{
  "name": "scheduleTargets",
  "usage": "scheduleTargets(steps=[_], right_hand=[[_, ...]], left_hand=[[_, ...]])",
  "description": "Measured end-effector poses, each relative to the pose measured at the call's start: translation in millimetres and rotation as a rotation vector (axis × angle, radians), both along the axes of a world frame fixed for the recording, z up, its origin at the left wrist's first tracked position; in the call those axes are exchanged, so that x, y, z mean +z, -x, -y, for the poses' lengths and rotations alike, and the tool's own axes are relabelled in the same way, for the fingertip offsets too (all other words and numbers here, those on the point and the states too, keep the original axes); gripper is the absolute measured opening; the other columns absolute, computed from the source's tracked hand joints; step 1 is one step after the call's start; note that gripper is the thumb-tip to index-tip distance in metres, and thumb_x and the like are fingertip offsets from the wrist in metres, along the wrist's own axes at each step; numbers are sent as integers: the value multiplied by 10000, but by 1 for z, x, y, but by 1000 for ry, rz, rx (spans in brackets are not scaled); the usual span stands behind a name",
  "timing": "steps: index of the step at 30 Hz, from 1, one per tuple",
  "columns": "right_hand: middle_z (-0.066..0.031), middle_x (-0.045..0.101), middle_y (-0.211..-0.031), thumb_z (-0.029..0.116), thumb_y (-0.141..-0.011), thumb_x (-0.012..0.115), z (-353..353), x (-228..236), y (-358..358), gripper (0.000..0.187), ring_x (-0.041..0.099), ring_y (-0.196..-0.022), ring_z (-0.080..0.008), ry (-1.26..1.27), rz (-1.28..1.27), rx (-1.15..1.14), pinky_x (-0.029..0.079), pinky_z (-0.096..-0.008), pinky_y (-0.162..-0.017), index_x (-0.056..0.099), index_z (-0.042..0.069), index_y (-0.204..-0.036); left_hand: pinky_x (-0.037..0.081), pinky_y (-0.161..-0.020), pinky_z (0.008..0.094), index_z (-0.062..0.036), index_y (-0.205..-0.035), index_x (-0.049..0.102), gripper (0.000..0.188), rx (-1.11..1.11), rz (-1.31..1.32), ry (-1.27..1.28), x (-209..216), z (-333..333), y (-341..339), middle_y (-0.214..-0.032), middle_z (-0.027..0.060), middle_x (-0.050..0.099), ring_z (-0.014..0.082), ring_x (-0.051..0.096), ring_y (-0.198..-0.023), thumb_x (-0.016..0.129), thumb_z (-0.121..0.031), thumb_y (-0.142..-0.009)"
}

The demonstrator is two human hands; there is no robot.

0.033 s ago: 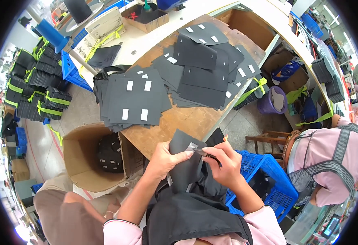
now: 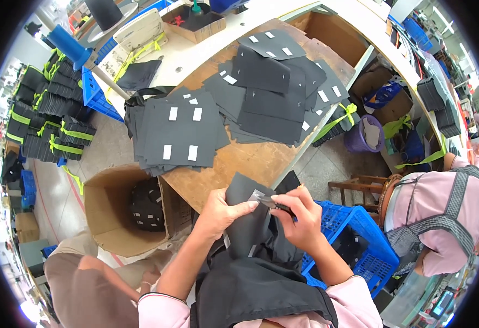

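Note:
My left hand (image 2: pixel 221 213) pinches a dark grey fabric panel (image 2: pixel 245 227) between thumb and fingers, above my lap. White patches show on the panel, one (image 2: pixel 257 195) just beyond my left thumb. In my right hand (image 2: pixel 301 214) is a small dark-handled cutting tool (image 2: pixel 269 203), which looks like thread snips. Its metal tip points left and meets or nearly meets that white patch. My fingers hide most of the handle. In front of me, piles of similar panels (image 2: pixel 179 134) and plain black panels (image 2: pixel 275 101) lie on the wooden board (image 2: pixel 239 161).
An open cardboard box (image 2: pixel 100 218) with panels inside stands left of my knees. To my right is a blue plastic crate (image 2: pixel 371 240), with a purple bin (image 2: pixel 364 136) farther off. People sit close on both sides. Bundles tied with lime-green strips (image 2: pixel 67 136) are stacked far left.
The panel and both my hands stay almost in place; the tool's tip has shifted very slightly. At lower left, the other person's arm has moved a little.

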State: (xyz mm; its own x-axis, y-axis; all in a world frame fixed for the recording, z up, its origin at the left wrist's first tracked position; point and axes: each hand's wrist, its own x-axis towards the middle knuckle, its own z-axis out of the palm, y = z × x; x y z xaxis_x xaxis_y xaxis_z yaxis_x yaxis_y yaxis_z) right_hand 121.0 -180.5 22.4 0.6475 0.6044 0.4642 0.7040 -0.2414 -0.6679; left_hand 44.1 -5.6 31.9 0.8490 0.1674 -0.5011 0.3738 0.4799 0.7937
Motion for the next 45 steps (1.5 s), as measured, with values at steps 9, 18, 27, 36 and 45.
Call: scheduleTargets(steps=[9,18,27,36,45], right_hand=[[7,457,-699,78,-689,727,-3,-21,-28,228,439,-625,-92,155,-1063,126,367,-259,-551,556,8,-822],[-63,496,-765,102,-700,734,-20,-14,-1,281,518,-660,-161,-102,-718,-42,426,-265,-596,549,23,-897],[-97,545,-810,36,-670,720,-3,-11,18,305,563,-628,-249,63,-213,-35,469,-308,-558,604,60,-951],[-103,556,-756,19,-655,726,5,-12,16,275,564,-615,-241,62,-64,-11,473,-308,-560,626,53,-909],[-59,550,-719,53,-632,731,-3,-9,7,276,554,-586,-220,88,88,32,434,-311,-512,630,59,-889]], left_hand=[[427,-807,245,4,-1161,515,321,114,70,-211,-36,6,5,-1026,57,575,86,524,-925,578,-152,-888],[448,-754,262,-32,-1001,541,302,107,47,12,-13,1,8,-893,25,574,103,548,-823,721,-133,-780],[489,-717,267,7,-985,518,303,297,40,-29,-15,4,13,-874,64,602,139,592,-790,716,-81,-774],[456,-666,243,-17,-929,521,247,288,58,-139,-19,5,17,-832,38,584,101,556,-732,707,-85,-781],[447,-668,248,-26,-907,531,248,275,48,-203,-16,4,13,-808,24,575,99,544,-728,721,-84,-759]])
